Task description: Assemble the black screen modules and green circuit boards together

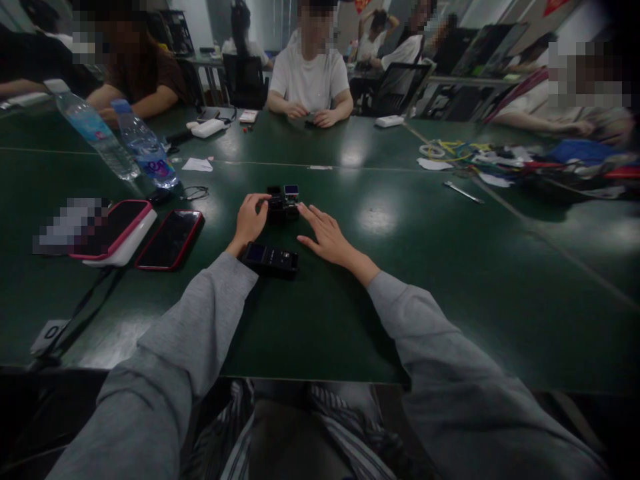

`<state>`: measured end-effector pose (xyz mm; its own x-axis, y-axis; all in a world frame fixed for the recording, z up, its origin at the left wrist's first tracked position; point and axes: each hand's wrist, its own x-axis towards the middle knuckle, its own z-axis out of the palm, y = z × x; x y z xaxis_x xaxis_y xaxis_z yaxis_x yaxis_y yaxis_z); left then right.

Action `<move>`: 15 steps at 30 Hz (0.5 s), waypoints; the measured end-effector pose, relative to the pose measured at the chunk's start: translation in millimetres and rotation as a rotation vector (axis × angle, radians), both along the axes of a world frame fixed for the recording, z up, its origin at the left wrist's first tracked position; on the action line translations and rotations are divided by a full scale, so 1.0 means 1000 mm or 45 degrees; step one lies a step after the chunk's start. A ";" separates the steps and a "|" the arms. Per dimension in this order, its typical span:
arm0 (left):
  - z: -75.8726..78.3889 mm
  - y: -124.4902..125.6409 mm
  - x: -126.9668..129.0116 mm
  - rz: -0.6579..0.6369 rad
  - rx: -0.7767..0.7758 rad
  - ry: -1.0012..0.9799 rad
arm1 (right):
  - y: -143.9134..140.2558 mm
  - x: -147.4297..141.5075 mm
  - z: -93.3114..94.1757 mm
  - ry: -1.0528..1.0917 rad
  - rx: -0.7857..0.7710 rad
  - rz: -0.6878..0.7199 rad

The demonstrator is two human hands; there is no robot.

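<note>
Wide dark-green glossy table [450,280], hard and smooth — low friction for anything slid across it. Other people seated along the far edge, hands on their own work, well apart from the near pair.

Left of centre: two clear plastic water bottles with blue labels [125,143], tilted in view; nearer, a pink-edged white case [117,235] and just beside it a red-rimmed black smartphone [170,239], lying flat, screen up.

Close to the near edge, just beside the left wrist: flat black rectangular device with a small screen [271,259]. Untouched.

Centre of table, between both hands: small black blocky gadget with a blue-lit top face [283,202], resting on the surface.

Left hand [250,220] curled, fingertips on the gadget's left side — a light pinch, partly closed; whether actually clamped or only touching, cannot tell. Right hand [327,237] flat and spread, fingers extended, fingertips reaching the gadget's right side; holding nothing.

Handling estimate: rigid plastic housing, light, likely smooth-sided and prone to skating on this glossy top. Lit face probably a small display or lens — fragile, best avoided. Best hold judged across the two opposing dark side walls, low on the body, thumb against forefinger; no pressure on top.
</note>
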<state>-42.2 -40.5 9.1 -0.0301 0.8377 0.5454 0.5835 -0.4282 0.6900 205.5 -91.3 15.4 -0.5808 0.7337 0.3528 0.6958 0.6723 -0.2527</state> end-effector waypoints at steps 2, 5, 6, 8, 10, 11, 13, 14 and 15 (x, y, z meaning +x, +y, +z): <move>-0.001 0.001 -0.001 -0.017 -0.007 0.002 | -0.001 0.001 0.000 0.007 -0.040 0.008; -0.002 0.002 -0.002 -0.027 -0.002 0.002 | -0.004 0.001 0.001 0.022 -0.057 -0.026; -0.003 0.003 -0.003 -0.035 -0.001 -0.003 | -0.004 0.000 0.002 0.017 -0.052 -0.052; -0.004 0.004 -0.003 -0.075 0.001 -0.021 | -0.006 0.000 0.002 -0.004 -0.024 -0.091; -0.005 0.004 -0.003 -0.131 -0.001 -0.032 | -0.006 -0.001 0.002 -0.028 0.024 -0.084; -0.005 0.004 -0.002 -0.160 -0.006 -0.029 | -0.006 -0.001 0.002 -0.041 0.041 -0.064; -0.006 0.005 -0.002 -0.211 -0.023 -0.013 | -0.006 -0.001 0.001 -0.055 0.047 -0.019; -0.006 0.005 -0.002 -0.230 -0.034 -0.009 | -0.006 -0.001 0.001 -0.050 0.040 -0.006; -0.007 0.005 -0.002 -0.244 -0.045 -0.009 | -0.006 -0.001 0.000 -0.039 0.032 0.000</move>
